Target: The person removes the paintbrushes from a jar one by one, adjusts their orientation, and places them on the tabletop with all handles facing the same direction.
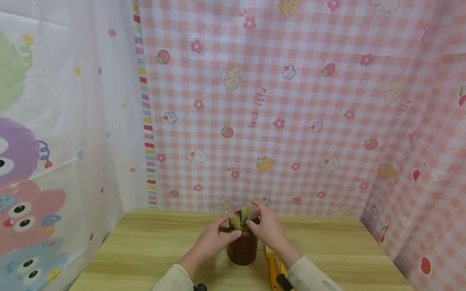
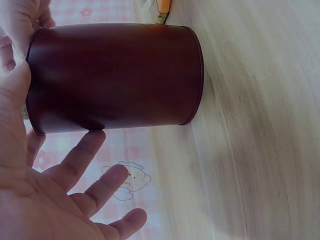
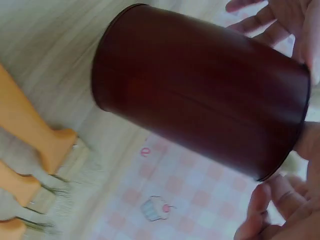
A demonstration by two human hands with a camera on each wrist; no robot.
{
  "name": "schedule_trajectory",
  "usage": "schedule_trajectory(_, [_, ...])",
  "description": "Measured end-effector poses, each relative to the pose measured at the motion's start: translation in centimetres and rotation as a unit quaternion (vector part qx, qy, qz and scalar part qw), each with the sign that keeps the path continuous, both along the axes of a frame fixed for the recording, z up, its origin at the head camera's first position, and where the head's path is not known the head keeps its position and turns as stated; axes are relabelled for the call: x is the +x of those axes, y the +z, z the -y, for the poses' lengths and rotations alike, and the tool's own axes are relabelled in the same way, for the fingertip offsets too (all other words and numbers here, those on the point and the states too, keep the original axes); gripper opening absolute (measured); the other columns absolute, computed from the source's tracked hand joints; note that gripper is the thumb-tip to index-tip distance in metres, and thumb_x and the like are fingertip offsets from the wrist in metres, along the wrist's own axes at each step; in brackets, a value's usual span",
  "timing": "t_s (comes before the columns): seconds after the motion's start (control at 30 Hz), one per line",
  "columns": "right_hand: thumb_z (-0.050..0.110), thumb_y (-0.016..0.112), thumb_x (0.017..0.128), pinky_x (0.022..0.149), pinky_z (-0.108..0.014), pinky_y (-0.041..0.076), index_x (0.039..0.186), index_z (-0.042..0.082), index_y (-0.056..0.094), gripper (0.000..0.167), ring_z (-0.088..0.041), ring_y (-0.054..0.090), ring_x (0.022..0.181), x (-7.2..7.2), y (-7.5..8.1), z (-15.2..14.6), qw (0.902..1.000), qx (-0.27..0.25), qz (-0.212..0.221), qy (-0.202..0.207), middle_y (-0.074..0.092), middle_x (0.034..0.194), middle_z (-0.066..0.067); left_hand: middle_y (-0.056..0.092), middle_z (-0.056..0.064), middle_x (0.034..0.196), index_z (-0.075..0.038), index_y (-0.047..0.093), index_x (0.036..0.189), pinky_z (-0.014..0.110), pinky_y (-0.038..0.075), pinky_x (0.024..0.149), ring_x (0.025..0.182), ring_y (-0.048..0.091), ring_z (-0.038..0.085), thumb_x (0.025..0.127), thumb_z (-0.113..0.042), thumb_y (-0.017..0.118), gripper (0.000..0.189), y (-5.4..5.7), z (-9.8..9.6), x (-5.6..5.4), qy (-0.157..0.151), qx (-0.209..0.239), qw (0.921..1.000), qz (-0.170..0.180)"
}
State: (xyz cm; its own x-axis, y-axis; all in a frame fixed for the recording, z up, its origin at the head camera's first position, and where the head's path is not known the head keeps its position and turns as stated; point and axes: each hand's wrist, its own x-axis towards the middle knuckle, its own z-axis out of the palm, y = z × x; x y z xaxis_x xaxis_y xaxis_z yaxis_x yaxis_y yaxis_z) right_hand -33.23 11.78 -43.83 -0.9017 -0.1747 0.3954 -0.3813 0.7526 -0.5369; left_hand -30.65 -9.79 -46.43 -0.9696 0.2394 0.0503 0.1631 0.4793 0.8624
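Note:
A dark brown cylindrical holder stands upright on the wooden table, with pale green, fluffy tufts sticking out of its top. My left hand holds the holder near its rim, thumb over the front and index finger at the side. In the left wrist view its other fingers spread away from the brown wall. My right hand reaches over the opening from the right, thumb and fingers on either side of the tufts; I cannot tell if they pinch them. The holder's wall hides its inside in both wrist views.
Orange-handled brushes with pale bristles lie on the table to the right of the holder, under my right forearm. A pink checked cloth hangs behind the table, and a white patterned cloth hangs at the left.

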Motion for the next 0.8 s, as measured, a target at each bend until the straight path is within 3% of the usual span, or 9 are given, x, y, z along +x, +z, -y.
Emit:
schedule_trajectory(0.17, [0.028, 0.087, 0.091, 0.048, -0.029, 0.042, 0.153, 0.011, 0.057, 0.071, -0.011, 0.051, 0.051, 0.6, 0.6, 1.4, 0.9905, 0.113, -0.044, -0.065, 0.061, 0.066, 0.003, 0.069, 0.018, 0.14, -0.027, 0.045, 0.164, 0.059, 0.06, 0.092, 0.126, 0.068, 0.04, 0.097, -0.063, 0.071, 0.08, 0.1, 0.0, 0.1, 0.003, 0.0, 1.0, 0.0])
schedule_trajectory(0.3, [0.031, 0.088, 0.09, 0.041, -0.028, 0.031, 0.152, 0.014, 0.055, 0.072, -0.013, 0.041, 0.043, 0.9, 0.7, 2.2, 0.9842, 0.143, -0.043, -0.095, 0.046, 0.052, 0.004, 0.069, 0.018, 0.14, -0.024, 0.046, 0.164, 0.06, 0.059, 0.095, 0.128, 0.067, 0.041, 0.097, -0.063, 0.072, 0.082, 0.0, -0.1, 0.0, 0.008, -0.002, 1.0, -0.001])
schedule_trajectory(0.57, [0.019, 0.08, 0.092, 0.043, -0.028, 0.028, 0.157, 0.014, 0.052, 0.071, -0.013, 0.042, 0.044, 0.9, 1.3, 2.1, 0.9919, 0.067, 0.029, -0.104, 0.056, 0.059, 0.005, 0.069, 0.018, 0.142, -0.023, 0.044, 0.164, 0.061, 0.058, 0.095, 0.127, 0.067, 0.04, 0.097, -0.064, 0.071, 0.083, 0.1, 0.0, 0.1, 0.005, -0.004, 1.0, 0.005])
schedule_trajectory(0.8, [0.014, 0.078, 0.092, 0.047, -0.028, 0.038, 0.157, 0.013, 0.052, 0.07, -0.012, 0.055, 0.055, 0.6, 2.3, 1.0, 0.9967, -0.023, 0.049, -0.061, 0.071, 0.078, 0.003, 0.069, 0.019, 0.141, -0.021, 0.044, 0.165, 0.061, 0.059, 0.095, 0.126, 0.068, 0.04, 0.099, -0.06, 0.071, 0.081, 0.3, 0.1, 0.2, 0.004, -0.004, 1.0, 0.002])
